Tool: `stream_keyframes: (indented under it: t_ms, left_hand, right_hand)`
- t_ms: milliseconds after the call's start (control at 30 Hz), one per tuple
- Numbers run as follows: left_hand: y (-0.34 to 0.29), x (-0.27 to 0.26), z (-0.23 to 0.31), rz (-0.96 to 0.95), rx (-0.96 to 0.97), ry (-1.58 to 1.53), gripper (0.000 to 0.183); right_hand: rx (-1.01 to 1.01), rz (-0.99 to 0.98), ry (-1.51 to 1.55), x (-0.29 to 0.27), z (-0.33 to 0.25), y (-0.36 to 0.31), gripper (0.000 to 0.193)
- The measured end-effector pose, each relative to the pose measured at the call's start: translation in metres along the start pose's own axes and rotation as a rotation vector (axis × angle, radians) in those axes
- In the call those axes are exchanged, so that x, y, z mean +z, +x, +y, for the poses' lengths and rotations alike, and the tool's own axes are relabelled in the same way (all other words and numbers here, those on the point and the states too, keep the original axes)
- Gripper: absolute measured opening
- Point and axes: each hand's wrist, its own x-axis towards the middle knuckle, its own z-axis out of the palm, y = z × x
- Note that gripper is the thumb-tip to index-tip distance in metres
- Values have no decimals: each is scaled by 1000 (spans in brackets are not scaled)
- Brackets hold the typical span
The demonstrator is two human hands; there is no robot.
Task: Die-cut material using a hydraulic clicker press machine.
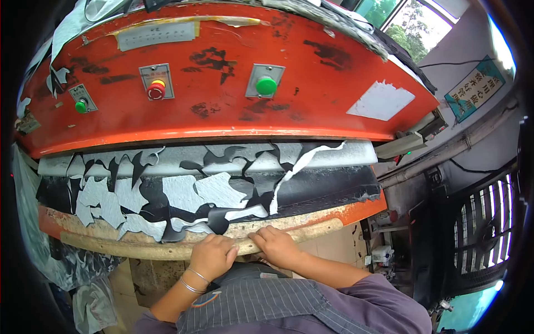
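Both of my hands rest at the pale, worn wooden rail [133, 246] along the front of the red machine. My left hand [213, 257] has its fingers bent over the rail, with its thumb on the near side. Just to its right, my right hand [274, 245] curls its fingers on the same rail. Beyond them lie torn sheet scraps [225, 189], black on one face and whitish on the other, full of cut-out gaps. They spread over a black pad [328, 186] and a pale slab [356, 156]; some edges hang onto the rail.
The red machine's upright panel [222, 114] carries a red-and-yellow knob [156, 89], a large green button [265, 86] and a small green button [82, 106]. A clear plastic sheet [83, 273] hangs at the left. A black fan-like grille [484, 225] stands at the right.
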Motion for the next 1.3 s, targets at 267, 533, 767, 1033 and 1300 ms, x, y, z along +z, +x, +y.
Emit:
stream_keyframes:
  t_ms: [267,533,767,1033,1300]
  left_hand:
    - [13,19,15,161,-146,16,11]
    - [65,-19,-13,-258,-391,-418,16]
    - [193,28,-64,124,-524,-894,36]
    - [280,60,-65,53,-258,-1076,73]
    - [217,58,-24,-458,-557,-441,22]
  right_hand:
    - [49,-24,61,-1,17,6,52]
    - [83,78,159,-78,131,129,47]
    - [208,61,-103,-73,244,246,63]
    - [-5,-31,482,-75,236,183,58]
    - [67,-10,204,-96,276,126,56]
